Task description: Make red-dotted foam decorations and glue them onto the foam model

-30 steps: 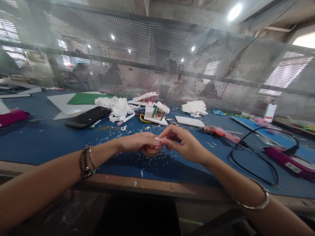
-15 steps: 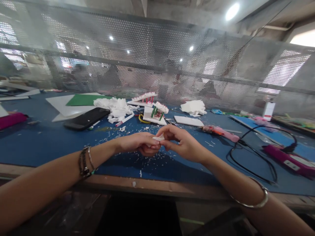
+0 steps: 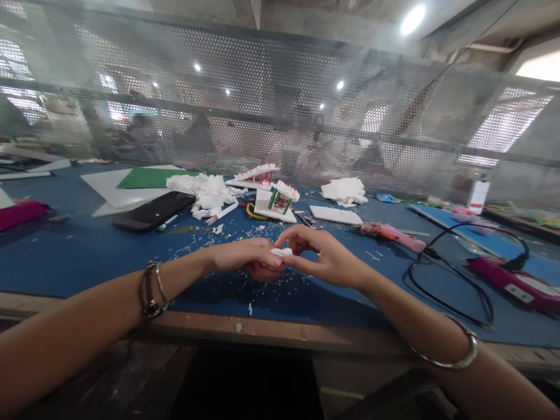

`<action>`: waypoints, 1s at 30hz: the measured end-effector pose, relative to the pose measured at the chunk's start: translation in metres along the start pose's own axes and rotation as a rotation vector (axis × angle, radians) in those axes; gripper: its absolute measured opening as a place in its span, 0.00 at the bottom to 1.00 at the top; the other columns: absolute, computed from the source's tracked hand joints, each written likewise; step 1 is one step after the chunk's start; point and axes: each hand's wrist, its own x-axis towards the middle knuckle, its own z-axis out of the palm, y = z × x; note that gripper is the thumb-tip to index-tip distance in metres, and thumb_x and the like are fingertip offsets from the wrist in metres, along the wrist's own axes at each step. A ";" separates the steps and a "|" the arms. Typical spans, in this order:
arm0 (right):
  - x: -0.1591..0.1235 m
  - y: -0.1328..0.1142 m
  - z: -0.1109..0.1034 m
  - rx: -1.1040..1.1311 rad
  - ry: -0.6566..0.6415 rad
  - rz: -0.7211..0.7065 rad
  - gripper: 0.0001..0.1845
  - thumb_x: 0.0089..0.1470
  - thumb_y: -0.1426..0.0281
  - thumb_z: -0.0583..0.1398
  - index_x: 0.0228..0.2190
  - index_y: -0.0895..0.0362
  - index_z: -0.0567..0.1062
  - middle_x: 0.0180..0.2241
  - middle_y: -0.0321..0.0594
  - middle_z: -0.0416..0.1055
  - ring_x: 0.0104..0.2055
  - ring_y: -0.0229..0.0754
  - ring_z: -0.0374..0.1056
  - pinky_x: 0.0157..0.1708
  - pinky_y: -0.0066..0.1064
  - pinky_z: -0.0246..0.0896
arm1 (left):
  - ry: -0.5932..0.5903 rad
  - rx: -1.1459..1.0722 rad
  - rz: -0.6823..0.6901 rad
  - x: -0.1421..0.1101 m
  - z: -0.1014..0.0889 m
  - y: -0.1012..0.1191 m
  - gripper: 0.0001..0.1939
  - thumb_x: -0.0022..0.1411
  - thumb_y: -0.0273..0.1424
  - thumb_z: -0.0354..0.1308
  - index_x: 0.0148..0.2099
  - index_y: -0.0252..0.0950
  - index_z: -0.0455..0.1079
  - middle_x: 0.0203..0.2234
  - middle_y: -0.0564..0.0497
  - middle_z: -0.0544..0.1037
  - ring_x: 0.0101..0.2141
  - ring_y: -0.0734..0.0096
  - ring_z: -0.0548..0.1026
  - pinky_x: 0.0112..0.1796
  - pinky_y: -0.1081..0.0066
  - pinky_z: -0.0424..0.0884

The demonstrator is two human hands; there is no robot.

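A small white piece (image 3: 282, 252), perhaps paper or foam, is pinched between my two hands above the table. My left hand (image 3: 249, 256) is closed on it, thumb on top and fingers curled beneath. My right hand (image 3: 324, 255) grips the other side with thumb and bent index finger. Small white shavings lie scattered on the blue tabletop under and around both hands. Just beyond stands a little white model with green posts (image 3: 280, 201); a similar one with red posts (image 3: 258, 174) is behind it.
Crumpled white paper (image 3: 205, 189), a black phone (image 3: 153, 211) and a green sheet (image 3: 155, 178) lie left. To the right are a white block (image 3: 335, 215), a pink-handled tool (image 3: 405, 238), a looped black cable (image 3: 441, 309) and a magenta power strip (image 3: 514, 286). Perforated metal panels (image 3: 262, 99) rise behind.
The fingers of my right hand have shifted slightly around the white piece, and more of it shows. Both arms stay in nearly the same place.
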 end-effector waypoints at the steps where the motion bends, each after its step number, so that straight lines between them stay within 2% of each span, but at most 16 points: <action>1: 0.000 0.000 0.000 -0.010 0.000 -0.001 0.10 0.50 0.68 0.54 0.35 0.60 0.66 0.24 0.33 0.60 0.25 0.30 0.57 0.27 0.24 0.56 | 0.002 0.006 0.004 0.000 0.000 0.000 0.18 0.52 0.37 0.50 0.18 0.37 0.48 0.11 0.60 0.47 0.14 0.82 0.45 0.16 0.74 0.40; 4: 0.000 0.001 0.001 -0.020 -0.002 -0.008 0.10 0.51 0.68 0.54 0.35 0.60 0.66 0.24 0.33 0.61 0.26 0.30 0.57 0.27 0.24 0.57 | 0.016 0.030 -0.004 0.000 0.001 0.001 0.19 0.52 0.39 0.50 0.18 0.37 0.46 0.12 0.60 0.46 0.14 0.82 0.44 0.16 0.74 0.40; 10: 0.000 0.001 0.001 -0.036 -0.004 -0.013 0.09 0.50 0.68 0.54 0.34 0.59 0.66 0.23 0.32 0.61 0.26 0.30 0.58 0.28 0.24 0.57 | -0.010 0.021 -0.019 0.000 0.001 0.001 0.18 0.50 0.38 0.51 0.19 0.37 0.48 0.12 0.60 0.47 0.14 0.81 0.44 0.16 0.74 0.39; 13: 0.000 0.000 0.000 -0.029 0.001 -0.009 0.09 0.50 0.68 0.55 0.34 0.58 0.66 0.24 0.32 0.62 0.25 0.30 0.58 0.28 0.24 0.57 | -0.009 0.018 -0.031 0.000 0.001 0.002 0.18 0.52 0.41 0.50 0.19 0.37 0.49 0.12 0.61 0.46 0.14 0.81 0.44 0.16 0.74 0.39; 17: 0.000 0.001 0.001 0.005 0.000 0.012 0.08 0.49 0.69 0.55 0.33 0.59 0.67 0.24 0.33 0.63 0.25 0.30 0.58 0.27 0.23 0.57 | 0.033 0.007 -0.034 0.000 0.002 0.002 0.21 0.54 0.46 0.46 0.19 0.36 0.51 0.12 0.61 0.46 0.14 0.81 0.43 0.16 0.73 0.39; 22: 0.001 0.001 0.001 0.074 0.025 0.055 0.06 0.48 0.69 0.56 0.31 0.58 0.67 0.24 0.33 0.64 0.26 0.30 0.60 0.28 0.24 0.57 | 0.063 0.006 -0.022 0.000 0.002 0.002 0.21 0.56 0.45 0.46 0.20 0.36 0.51 0.11 0.61 0.47 0.14 0.81 0.43 0.17 0.73 0.39; 30: 0.000 -0.001 0.000 0.177 0.013 0.068 0.07 0.48 0.69 0.56 0.30 0.60 0.66 0.27 0.35 0.65 0.29 0.30 0.61 0.30 0.25 0.58 | 0.006 -0.008 0.006 0.001 0.000 0.000 0.20 0.57 0.44 0.46 0.21 0.37 0.51 0.11 0.61 0.47 0.14 0.80 0.44 0.17 0.72 0.40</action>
